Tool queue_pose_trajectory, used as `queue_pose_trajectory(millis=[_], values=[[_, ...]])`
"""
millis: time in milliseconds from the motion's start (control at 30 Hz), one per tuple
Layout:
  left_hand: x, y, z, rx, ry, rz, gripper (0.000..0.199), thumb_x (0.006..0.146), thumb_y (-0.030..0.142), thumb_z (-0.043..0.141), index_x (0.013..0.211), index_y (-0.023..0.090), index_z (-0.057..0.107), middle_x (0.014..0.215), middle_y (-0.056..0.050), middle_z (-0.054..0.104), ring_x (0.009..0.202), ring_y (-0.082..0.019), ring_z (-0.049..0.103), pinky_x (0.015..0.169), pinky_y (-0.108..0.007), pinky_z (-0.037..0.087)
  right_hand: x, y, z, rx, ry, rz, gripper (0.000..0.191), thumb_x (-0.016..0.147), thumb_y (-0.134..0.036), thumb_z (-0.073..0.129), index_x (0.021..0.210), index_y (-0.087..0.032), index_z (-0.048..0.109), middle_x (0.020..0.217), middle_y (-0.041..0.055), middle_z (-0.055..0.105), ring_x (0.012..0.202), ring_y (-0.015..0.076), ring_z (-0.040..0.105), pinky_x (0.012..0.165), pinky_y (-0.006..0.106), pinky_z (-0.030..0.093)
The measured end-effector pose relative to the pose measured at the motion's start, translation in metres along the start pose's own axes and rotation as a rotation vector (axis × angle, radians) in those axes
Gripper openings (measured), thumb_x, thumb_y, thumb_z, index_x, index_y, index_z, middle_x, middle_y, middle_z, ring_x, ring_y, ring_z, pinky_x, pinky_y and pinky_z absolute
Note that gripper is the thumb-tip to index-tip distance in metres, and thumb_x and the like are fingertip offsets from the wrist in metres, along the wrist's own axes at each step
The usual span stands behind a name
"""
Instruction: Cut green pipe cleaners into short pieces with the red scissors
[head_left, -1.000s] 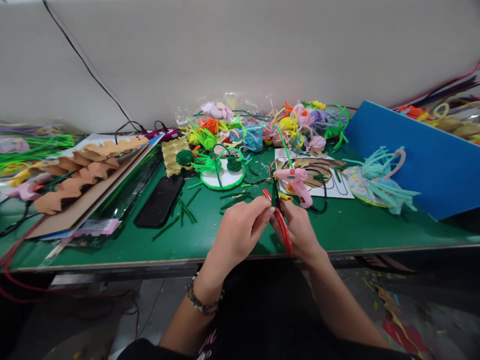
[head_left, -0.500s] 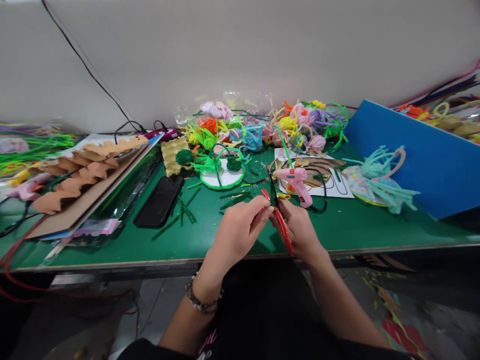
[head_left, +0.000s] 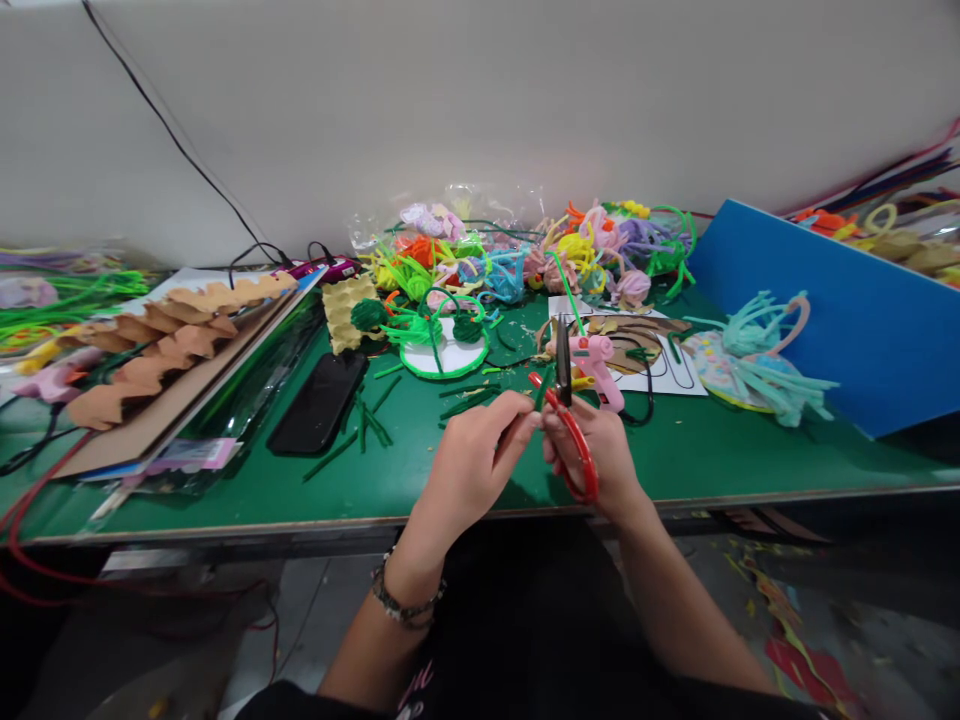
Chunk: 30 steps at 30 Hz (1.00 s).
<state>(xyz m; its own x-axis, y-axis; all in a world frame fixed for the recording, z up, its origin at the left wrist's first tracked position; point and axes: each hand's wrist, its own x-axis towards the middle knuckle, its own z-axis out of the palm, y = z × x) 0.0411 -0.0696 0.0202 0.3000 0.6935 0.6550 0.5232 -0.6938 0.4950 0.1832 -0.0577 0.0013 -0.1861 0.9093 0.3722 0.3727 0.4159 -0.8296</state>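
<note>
Between the thumb and fingers of my left hand (head_left: 480, 450) is a short dark green pipe cleaner (head_left: 543, 388), its end pointing up. My right hand (head_left: 600, 445) grips red-handled scissors (head_left: 577, 450), their dark blades upright just right of the pipe cleaner. Both hands meet above the front of the table. Beyond them a pink glue gun (head_left: 592, 365) lies on white paper. Farther back to the left rests a white disc (head_left: 454, 355) rimmed in green, with green pipe cleaner shapes on it. Cut dark green pieces (head_left: 367, 425) are scattered left of my hands.
A black phone (head_left: 319, 405) lies at left, near egg-carton strips (head_left: 165, 360) on cardboard. Colourful pipe cleaner bundles (head_left: 495, 270) line the wall. At right stand a blue board (head_left: 825, 320) and a turquoise pipe cleaner piece (head_left: 757, 345). The green table's front edge (head_left: 300, 528) runs below.
The scissors have turned more upright and shifted slightly right, away from my left fingers. The green pipe cleaner now shows above my left fingertips. My left hand has barely moved.
</note>
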Motion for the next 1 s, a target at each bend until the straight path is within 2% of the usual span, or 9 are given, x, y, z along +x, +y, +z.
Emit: queue_pose_trajectory(millis=[133,267,433,533,600,800,1000], values=[[-0.001,0.001,0.001,-0.044,0.025,-0.013,0.012,0.085,0.02,0.042,0.073,0.017,0.045,0.054,0.007,0.042,0.043,-0.004,0.038,0.044,-0.014,0.03,-0.002,0.0,-0.002,0.049,0.078,0.051,0.034,0.079,-0.053,0.04,0.067,-0.021,0.044,0.04,-0.0051,0.047,0.026,0.0078,0.043,0.027,0.019,0.032],[0.0,0.003,0.001,-0.063,0.045,-0.048,0.013,0.084,0.019,0.043,0.072,0.017,0.046,0.053,0.007,0.041,0.043,-0.004,0.038,0.044,-0.014,0.03,-0.003,-0.003,-0.003,0.029,0.09,0.021,0.033,0.081,-0.051,0.037,0.072,-0.02,0.044,0.045,-0.0054,0.048,0.031,0.0067,0.045,0.03,0.017,0.034],[0.0,0.005,0.0,-0.073,0.055,-0.061,0.014,0.083,0.02,0.045,0.069,0.017,0.046,0.051,0.007,0.043,0.043,-0.004,0.039,0.043,-0.014,0.03,-0.004,-0.001,-0.003,0.075,0.046,-0.055,0.035,0.081,-0.054,0.036,0.08,-0.02,0.044,0.055,-0.004,0.047,0.041,0.0077,0.046,0.038,0.02,0.037],[-0.001,0.006,-0.001,-0.058,0.052,-0.061,0.014,0.083,0.021,0.045,0.069,0.017,0.047,0.051,0.007,0.044,0.044,-0.004,0.04,0.045,-0.015,0.031,-0.004,0.001,-0.003,0.072,-0.027,-0.152,0.043,0.077,-0.061,0.037,0.086,-0.02,0.045,0.064,-0.0013,0.048,0.052,0.0108,0.047,0.046,0.023,0.04],[-0.002,0.006,-0.002,-0.031,0.057,-0.058,0.014,0.083,0.021,0.045,0.07,0.017,0.047,0.052,0.007,0.044,0.046,-0.004,0.04,0.047,-0.015,0.031,-0.004,0.002,-0.005,0.049,-0.088,-0.186,0.05,0.075,-0.066,0.034,0.088,-0.019,0.045,0.064,-0.0012,0.047,0.052,0.0113,0.046,0.047,0.024,0.039],[-0.002,0.011,-0.006,-0.027,0.034,-0.02,0.016,0.081,0.017,0.041,0.065,0.018,0.042,0.052,0.006,0.037,0.046,-0.005,0.036,0.047,-0.017,0.03,-0.005,-0.002,-0.008,-0.05,-0.126,-0.196,0.055,0.072,-0.071,0.028,0.07,-0.018,0.043,0.057,-0.0017,0.044,0.049,0.0112,0.042,0.046,0.025,0.033],[-0.002,0.011,-0.009,-0.041,0.054,0.076,0.015,0.079,0.014,0.04,0.064,0.018,0.04,0.054,0.005,0.038,0.05,-0.007,0.035,0.048,-0.019,0.03,-0.008,-0.005,-0.012,-0.096,-0.125,-0.225,0.053,0.073,-0.07,0.029,0.065,-0.019,0.043,0.055,-0.0014,0.044,0.05,0.0117,0.041,0.047,0.025,0.032]])
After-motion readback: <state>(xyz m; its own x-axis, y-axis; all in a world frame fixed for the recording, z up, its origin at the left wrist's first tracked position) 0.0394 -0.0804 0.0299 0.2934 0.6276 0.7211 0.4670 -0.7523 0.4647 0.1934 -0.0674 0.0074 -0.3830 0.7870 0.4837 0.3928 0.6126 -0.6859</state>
